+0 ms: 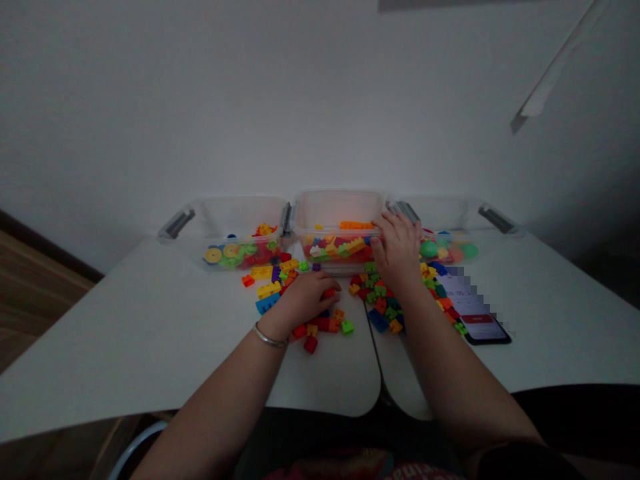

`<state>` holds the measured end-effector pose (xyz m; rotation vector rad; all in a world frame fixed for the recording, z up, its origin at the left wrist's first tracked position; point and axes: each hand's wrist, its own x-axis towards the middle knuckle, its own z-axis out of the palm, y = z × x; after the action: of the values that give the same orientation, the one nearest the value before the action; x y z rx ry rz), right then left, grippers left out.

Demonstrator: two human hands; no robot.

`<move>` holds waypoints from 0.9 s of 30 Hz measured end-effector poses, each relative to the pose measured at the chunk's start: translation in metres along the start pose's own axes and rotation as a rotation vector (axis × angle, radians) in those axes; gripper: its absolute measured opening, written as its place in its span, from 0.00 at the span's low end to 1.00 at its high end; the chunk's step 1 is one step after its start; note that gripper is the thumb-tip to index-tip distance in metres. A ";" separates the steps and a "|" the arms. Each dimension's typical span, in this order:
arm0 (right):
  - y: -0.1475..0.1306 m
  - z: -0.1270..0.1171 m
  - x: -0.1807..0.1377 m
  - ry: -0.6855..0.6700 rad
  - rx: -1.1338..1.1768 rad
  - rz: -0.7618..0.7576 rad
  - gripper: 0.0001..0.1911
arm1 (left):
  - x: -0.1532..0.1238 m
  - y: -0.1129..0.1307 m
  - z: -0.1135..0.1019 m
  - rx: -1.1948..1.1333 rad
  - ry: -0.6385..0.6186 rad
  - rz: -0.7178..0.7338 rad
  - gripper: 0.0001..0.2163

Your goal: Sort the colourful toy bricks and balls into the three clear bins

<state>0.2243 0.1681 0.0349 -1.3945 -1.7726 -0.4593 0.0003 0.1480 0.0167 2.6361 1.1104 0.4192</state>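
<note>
My left hand [307, 297], with a silver bangle on its wrist, is over a loose pile of toy building bricks on the table. Its fingers curl round a red brick [329, 293]. My right hand [399, 248] is at the right front corner of the middle clear plastic box [337, 200], fingers spread and thumb apart. Close to its fingertips, a long orange brick [357, 226] lies on top of the mixed bricks in that box; whether they touch is unclear. More bricks [380, 292] are heaped below my right hand, partly hidden by the forearm.
A left clear box [240, 201] holds yellow discs and mixed pieces. The right clear box [450, 203] has round green pieces. A phone [477, 319] with its screen lit lies right of the bricks. Between two table tops runs a seam [376, 347]. Behind the boxes rises a wall [320, 100].
</note>
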 end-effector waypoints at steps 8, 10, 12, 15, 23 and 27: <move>0.001 -0.008 -0.002 -0.051 0.052 0.007 0.21 | 0.002 0.004 -0.003 0.025 0.035 -0.052 0.10; -0.001 -0.012 -0.004 -0.030 0.078 -0.007 0.22 | 0.003 0.003 -0.003 0.018 0.056 -0.074 0.10; -0.004 -0.017 -0.007 0.026 0.123 -0.040 0.22 | 0.003 0.003 -0.003 -0.008 0.091 -0.105 0.10; -0.013 -0.025 -0.012 0.105 0.183 -0.099 0.21 | 0.005 0.004 -0.002 -0.118 0.196 -0.142 0.10; -0.042 -0.016 -0.025 -0.093 0.370 -0.158 0.14 | 0.010 0.003 0.003 -0.577 0.393 -0.209 0.15; -0.047 -0.004 -0.031 -0.266 0.430 -0.155 0.12 | 0.012 0.000 0.005 -0.711 0.422 -0.253 0.17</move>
<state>0.1835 0.1305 0.0220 -1.0534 -2.0536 0.0385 0.0105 0.1562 0.0139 1.8066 1.1133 1.1097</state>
